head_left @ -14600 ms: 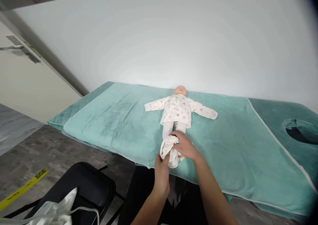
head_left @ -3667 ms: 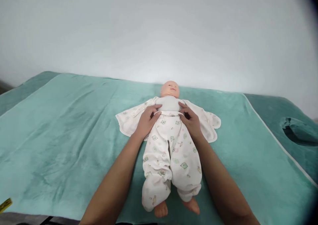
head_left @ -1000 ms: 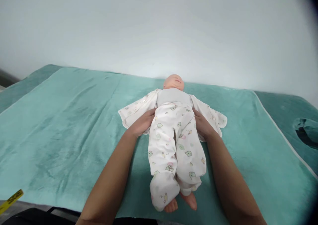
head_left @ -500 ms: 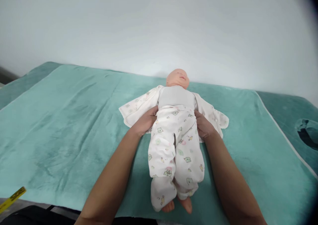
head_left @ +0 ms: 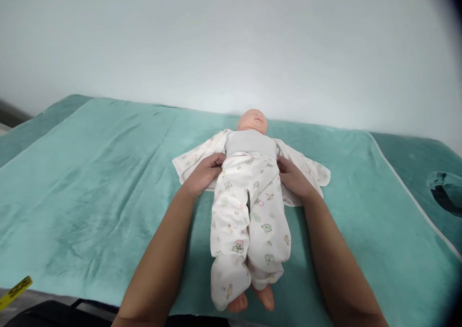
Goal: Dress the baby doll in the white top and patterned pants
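A care or massage-training room, judging by the padded treatment table [head_left: 415,173] with a face hole [head_left: 445,192], its teal towel cover [head_left: 90,173] and a plain white wall [head_left: 216,43].

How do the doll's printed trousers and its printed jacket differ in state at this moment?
The printed trousers are on the doll, covering both legs up to the waist, while the printed jacket lies open, spread flat on the teal blanket either side of the bare grey torso. The left hand and right hand grip the trousers at the waist; they rest on the jacket rather than grip it. Both are white with small coloured prints.
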`<state>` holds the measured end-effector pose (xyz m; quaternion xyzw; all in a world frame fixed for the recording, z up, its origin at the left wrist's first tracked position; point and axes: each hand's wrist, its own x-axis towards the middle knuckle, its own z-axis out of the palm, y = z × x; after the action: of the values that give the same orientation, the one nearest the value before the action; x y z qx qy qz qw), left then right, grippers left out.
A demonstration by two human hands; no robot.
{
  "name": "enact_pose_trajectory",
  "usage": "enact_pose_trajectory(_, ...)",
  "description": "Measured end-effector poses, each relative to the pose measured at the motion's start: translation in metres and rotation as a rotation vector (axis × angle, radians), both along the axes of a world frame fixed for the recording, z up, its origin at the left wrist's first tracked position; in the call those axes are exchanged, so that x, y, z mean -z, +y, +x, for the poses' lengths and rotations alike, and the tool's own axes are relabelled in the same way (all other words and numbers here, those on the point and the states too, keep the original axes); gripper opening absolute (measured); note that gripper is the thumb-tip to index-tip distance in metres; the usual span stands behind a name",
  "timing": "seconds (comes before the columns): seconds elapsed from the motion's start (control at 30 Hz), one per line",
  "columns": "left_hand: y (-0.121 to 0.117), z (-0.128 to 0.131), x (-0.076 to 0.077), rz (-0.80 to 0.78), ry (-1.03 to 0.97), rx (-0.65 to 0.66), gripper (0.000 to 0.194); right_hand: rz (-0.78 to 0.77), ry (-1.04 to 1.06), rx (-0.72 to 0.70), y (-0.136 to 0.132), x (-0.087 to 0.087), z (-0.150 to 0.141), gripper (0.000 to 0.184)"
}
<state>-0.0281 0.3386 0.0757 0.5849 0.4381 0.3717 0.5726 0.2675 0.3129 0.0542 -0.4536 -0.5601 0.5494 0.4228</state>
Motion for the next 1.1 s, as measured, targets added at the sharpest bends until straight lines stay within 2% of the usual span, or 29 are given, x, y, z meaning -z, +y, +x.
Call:
enact_pose_trajectory(0.1,0.002,0.000,0.000,0.049,-0.014,-0.075,0.014,0.109,-0.088,0.149,-0.001,0.002,0.003,0.033)
enact_pose_trajectory(0.2,0.002,0.003,-0.002,0.124,0.027,-0.120,0.021,0.278,-0.200,0.301,-0.005,0.002,-0.004,0.019)
enact_pose_trajectory(0.3,0.003,0.005,-0.004,0.233,0.109,-0.087,0.023,0.427,-0.280,0.378,-0.008,-0.002,-0.013,0.008)
enact_pose_trajectory(0.37,0.004,0.006,-0.003,0.307,0.165,-0.050,0.018,0.462,-0.301,0.420,-0.009,-0.004,-0.019,0.008)
enact_pose_trajectory(0.47,0.004,0.008,-0.002,0.411,0.218,-0.014,0.011,0.459,-0.306,0.459,-0.008,-0.006,-0.024,0.011)
enact_pose_trajectory(0.57,0.005,0.013,-0.001,0.486,0.227,-0.029,0.008,0.394,-0.320,0.500,-0.005,-0.005,-0.026,0.016)
enact_pose_trajectory(0.7,0.012,0.025,-0.004,0.483,0.334,-0.119,0.012,0.309,-0.297,0.567,0.001,-0.004,-0.026,0.026)
enact_pose_trajectory(0.8,0.019,0.032,-0.008,0.462,0.445,-0.153,0.017,0.288,-0.311,0.553,0.005,-0.002,-0.025,0.029)
enact_pose_trajectory(1.0,0.014,0.019,-0.017,0.410,0.304,0.045,0.015,0.277,-0.257,0.469,0.005,-0.001,-0.024,0.027)
enact_pose_trajectory(1.1,0.010,0.009,-0.017,0.374,0.345,0.140,0.018,0.344,-0.221,0.419,0.006,-0.003,-0.024,0.021)
